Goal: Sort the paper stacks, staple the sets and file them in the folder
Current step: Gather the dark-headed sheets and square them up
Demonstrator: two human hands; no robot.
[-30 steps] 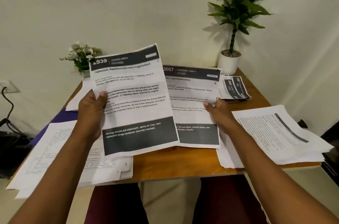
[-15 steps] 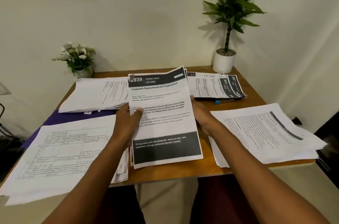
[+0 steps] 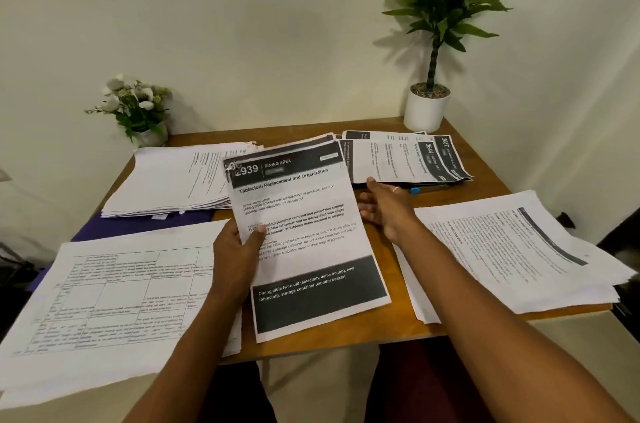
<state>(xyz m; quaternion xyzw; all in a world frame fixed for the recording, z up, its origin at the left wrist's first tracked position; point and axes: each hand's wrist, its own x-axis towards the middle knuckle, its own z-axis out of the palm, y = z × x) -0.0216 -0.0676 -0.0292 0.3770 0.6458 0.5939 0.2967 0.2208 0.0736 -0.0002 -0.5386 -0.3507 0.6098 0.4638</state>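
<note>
My left hand (image 3: 239, 249) grips the left edge of a small paper set (image 3: 308, 239) headed "2939 Dining Area", thumb on top, held just above the table's middle. My right hand (image 3: 384, 204) hovers open beside the set's right edge, fingers spread and holding nothing. A purple folder (image 3: 138, 225) lies flat on the left, mostly hidden under paper stacks. A blue object (image 3: 415, 190), perhaps a pen or stapler, peeks out past my right hand; I cannot tell which.
Paper stacks surround the set: tables front left (image 3: 114, 301), plain text back left (image 3: 180, 180), dark-headed sheets back right (image 3: 408, 156), text pages right (image 3: 519, 249), overhanging the wooden table (image 3: 491, 187). A flower pot (image 3: 145, 111) and potted plant (image 3: 426, 111) stand at the back.
The two sheets held apart a second ago have been brought together into one set in my left hand. My right hand has let go and drawn away to the right.
</note>
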